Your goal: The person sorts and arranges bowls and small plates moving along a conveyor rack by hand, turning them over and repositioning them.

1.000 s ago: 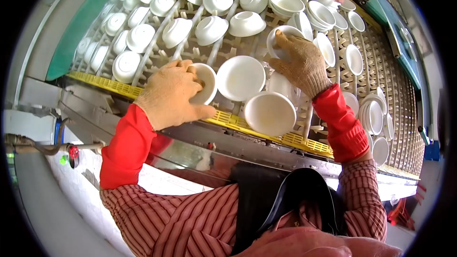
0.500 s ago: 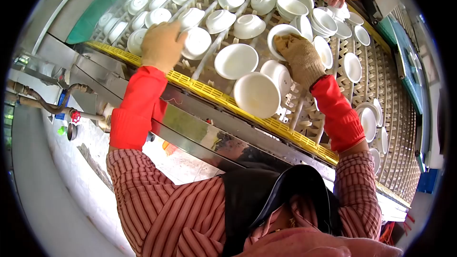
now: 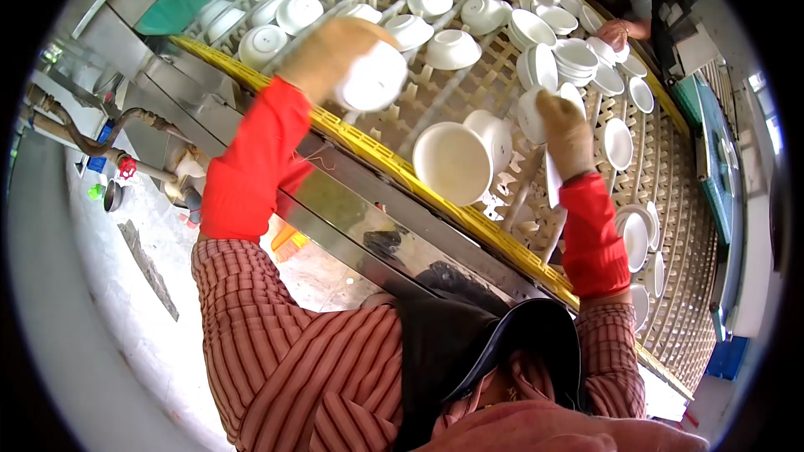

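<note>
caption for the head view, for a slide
Gloved left hand holds a white bowl, right hand grips another over a bowl-strewn lattice.

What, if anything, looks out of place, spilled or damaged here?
Nothing looks visibly spilled or broken. The large bowl by the yellow edge seems slightly odd: its mouth faces the camera, while most upper-left bowls lie bottom up.

There're 2 gloved hands, 2 co-wkr hands, 2 red sleeves, 1 red valve handle & 30+ wht bowls
</note>
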`<act>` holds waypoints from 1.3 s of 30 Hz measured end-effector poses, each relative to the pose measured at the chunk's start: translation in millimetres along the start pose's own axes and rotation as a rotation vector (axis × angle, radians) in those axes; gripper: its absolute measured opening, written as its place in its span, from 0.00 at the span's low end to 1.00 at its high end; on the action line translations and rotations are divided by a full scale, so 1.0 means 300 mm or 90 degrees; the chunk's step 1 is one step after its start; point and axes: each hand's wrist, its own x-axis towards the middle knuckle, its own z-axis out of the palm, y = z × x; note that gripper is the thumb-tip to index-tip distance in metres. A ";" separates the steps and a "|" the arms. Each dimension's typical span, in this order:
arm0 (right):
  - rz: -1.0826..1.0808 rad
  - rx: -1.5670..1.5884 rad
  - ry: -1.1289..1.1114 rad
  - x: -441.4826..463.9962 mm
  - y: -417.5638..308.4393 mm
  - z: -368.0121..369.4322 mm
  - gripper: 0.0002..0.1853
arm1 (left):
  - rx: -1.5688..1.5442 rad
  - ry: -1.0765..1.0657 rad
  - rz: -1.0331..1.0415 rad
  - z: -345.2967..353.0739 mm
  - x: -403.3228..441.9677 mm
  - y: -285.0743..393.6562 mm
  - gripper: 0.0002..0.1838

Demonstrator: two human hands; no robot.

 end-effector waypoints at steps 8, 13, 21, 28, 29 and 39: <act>-0.486 -0.181 0.078 0.080 -0.185 0.017 0.18 | 0.766 0.192 -0.290 -0.363 0.108 -0.380 0.21; -0.455 -0.065 -0.107 0.048 -0.130 0.105 0.18 | 0.791 0.275 -0.357 -0.249 0.034 -0.132 0.25; -0.314 -0.450 -0.072 -0.212 0.021 -0.164 0.52 | 0.157 -0.054 -0.017 0.190 -0.050 0.143 0.29; -0.037 -0.428 -0.172 -0.317 0.073 -0.237 0.61 | 0.367 -0.161 0.104 0.467 -0.059 0.077 0.20; -0.095 -0.425 -0.135 -0.316 0.073 -0.232 0.61 | 0.366 -0.164 0.076 0.459 -0.050 0.065 0.20; -0.116 -0.423 -0.064 -0.297 0.075 -0.160 0.55 | 0.331 0.248 0.267 0.475 0.150 0.224 0.20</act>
